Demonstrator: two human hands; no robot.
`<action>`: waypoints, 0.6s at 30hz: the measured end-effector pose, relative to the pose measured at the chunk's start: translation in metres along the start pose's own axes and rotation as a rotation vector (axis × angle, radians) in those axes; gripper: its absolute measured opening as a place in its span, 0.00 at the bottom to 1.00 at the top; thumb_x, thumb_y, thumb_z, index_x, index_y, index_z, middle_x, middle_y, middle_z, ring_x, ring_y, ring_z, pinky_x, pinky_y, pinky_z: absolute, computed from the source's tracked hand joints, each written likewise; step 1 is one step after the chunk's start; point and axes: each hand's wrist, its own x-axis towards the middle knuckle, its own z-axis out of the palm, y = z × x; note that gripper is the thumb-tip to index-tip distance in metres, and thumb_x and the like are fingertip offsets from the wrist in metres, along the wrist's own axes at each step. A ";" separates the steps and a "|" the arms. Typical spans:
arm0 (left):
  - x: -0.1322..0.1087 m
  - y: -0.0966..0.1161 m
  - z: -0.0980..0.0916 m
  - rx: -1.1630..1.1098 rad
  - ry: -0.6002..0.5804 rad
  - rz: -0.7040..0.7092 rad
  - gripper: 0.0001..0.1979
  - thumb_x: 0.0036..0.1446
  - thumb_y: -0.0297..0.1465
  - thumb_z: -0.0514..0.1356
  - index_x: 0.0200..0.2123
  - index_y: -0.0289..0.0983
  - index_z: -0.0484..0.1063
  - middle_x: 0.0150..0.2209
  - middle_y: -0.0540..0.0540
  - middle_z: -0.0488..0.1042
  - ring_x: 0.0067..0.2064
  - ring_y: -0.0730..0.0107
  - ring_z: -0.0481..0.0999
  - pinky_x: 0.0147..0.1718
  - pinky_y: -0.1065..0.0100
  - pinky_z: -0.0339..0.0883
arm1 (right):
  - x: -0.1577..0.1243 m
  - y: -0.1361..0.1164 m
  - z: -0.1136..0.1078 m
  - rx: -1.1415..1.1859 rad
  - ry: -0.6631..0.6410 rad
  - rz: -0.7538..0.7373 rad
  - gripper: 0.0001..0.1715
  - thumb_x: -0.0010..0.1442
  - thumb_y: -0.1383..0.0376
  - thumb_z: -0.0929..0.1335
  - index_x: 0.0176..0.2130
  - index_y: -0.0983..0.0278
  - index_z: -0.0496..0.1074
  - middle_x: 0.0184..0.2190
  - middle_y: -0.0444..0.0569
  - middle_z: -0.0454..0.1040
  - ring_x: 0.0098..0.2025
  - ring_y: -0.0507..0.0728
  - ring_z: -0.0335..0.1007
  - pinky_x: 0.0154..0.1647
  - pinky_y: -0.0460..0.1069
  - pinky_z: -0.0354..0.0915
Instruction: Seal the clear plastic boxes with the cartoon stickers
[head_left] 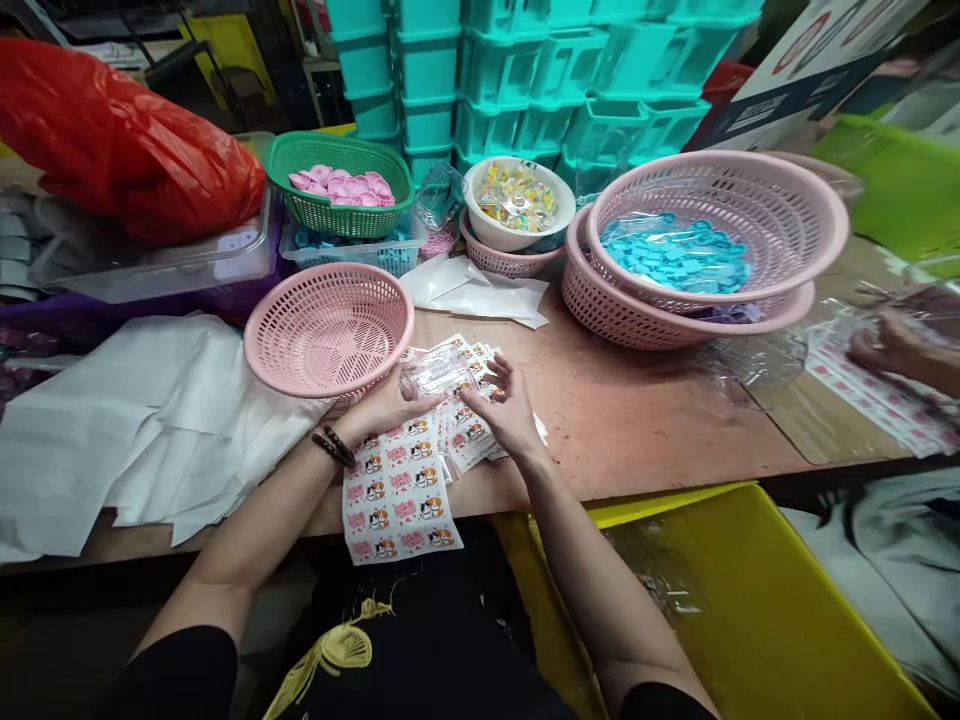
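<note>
A clear plastic packet (438,370) is gripped at its left end by my left hand (390,403), which has a dark bracelet at the wrist. My right hand (507,402) is just right of the packet, its fingers apart and curved, with nothing in them. Beneath both hands lie sheets of cat-and-dog stickers (471,432), fanned out. One sticker sheet (405,500) hangs over the table's front edge. The pink basket (330,330) beside my left hand has nothing in it.
White sheets (172,420) cover the table's left. Stacked pink baskets (682,300) hold blue pieces at the right. Behind are a green basket (300,205), a white bowl (517,238) and turquoise bins (495,70). Another person's hand (900,345) touches sticker sheets (870,385).
</note>
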 end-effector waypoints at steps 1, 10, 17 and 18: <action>0.000 -0.001 0.001 -0.021 -0.023 0.013 0.40 0.53 0.44 0.69 0.62 0.34 0.57 0.25 0.57 0.63 0.22 0.78 0.60 0.22 0.73 0.52 | 0.001 -0.002 0.003 -0.007 -0.047 0.009 0.52 0.39 0.52 0.80 0.59 0.58 0.63 0.64 0.57 0.64 0.62 0.63 0.65 0.63 0.61 0.62; -0.039 0.005 -0.031 0.009 -0.146 0.019 0.48 0.56 0.40 0.64 0.72 0.36 0.41 0.38 0.45 0.78 0.35 0.69 0.75 0.38 0.66 0.66 | 0.008 -0.022 -0.019 0.456 -0.250 0.239 0.26 0.45 0.45 0.76 0.37 0.58 0.74 0.33 0.44 0.78 0.39 0.58 0.76 0.46 0.55 0.72; -0.097 -0.001 -0.035 0.740 -0.171 0.132 0.43 0.49 0.47 0.66 0.66 0.40 0.61 0.55 0.38 0.76 0.56 0.45 0.75 0.56 0.52 0.65 | -0.114 -0.015 -0.214 -0.178 0.090 0.218 0.28 0.42 0.47 0.77 0.40 0.58 0.80 0.42 0.55 0.81 0.43 0.66 0.78 0.45 0.60 0.72; -0.097 -0.006 -0.030 0.801 -0.155 0.152 0.40 0.51 0.47 0.64 0.65 0.40 0.63 0.56 0.38 0.76 0.56 0.44 0.76 0.55 0.52 0.66 | -0.138 -0.008 -0.231 -0.321 0.204 0.203 0.26 0.40 0.48 0.77 0.37 0.58 0.80 0.39 0.55 0.82 0.40 0.66 0.78 0.43 0.60 0.72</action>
